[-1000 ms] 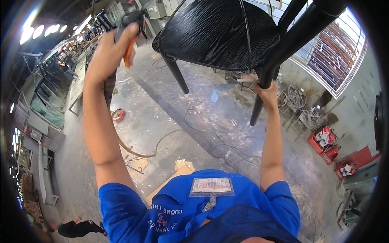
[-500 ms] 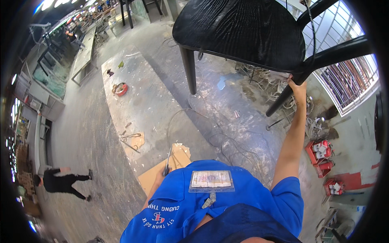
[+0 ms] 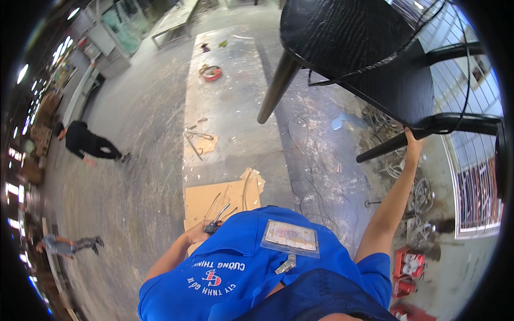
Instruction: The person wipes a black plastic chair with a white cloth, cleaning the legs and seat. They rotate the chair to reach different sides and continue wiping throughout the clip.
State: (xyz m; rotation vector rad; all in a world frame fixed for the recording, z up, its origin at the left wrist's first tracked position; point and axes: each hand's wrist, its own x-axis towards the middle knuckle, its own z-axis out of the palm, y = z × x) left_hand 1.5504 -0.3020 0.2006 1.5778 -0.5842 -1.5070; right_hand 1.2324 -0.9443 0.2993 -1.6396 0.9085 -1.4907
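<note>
A black wooden chair [image 3: 348, 51] with visible grain hangs tilted at the upper right. A black cord runs across its seat and past its frame. My right hand [image 3: 413, 145], arm stretched out, is closed around the chair where a leg meets the seat. Down by my left side, my left hand [image 3: 199, 233] is closed on a dark tool [image 3: 213, 226] with a thin metal rod; its exact kind is unclear. Below it lies a tan board [image 3: 214, 195] on the long, paint-spotted table [image 3: 230, 117].
A red round container [image 3: 212, 74] and bent metal hooks [image 3: 197, 140] lie on the table. Hoses [image 3: 420, 195] are heaped by the right wall, near red fire extinguishers [image 3: 411, 265]. Two people, one in black [image 3: 88, 140], one in grey [image 3: 61, 246], are at the left.
The view has turned, so the table appears more upright and further right. The chair has tilted and shifted right, still in my right hand. A second person shows at the lower left.
</note>
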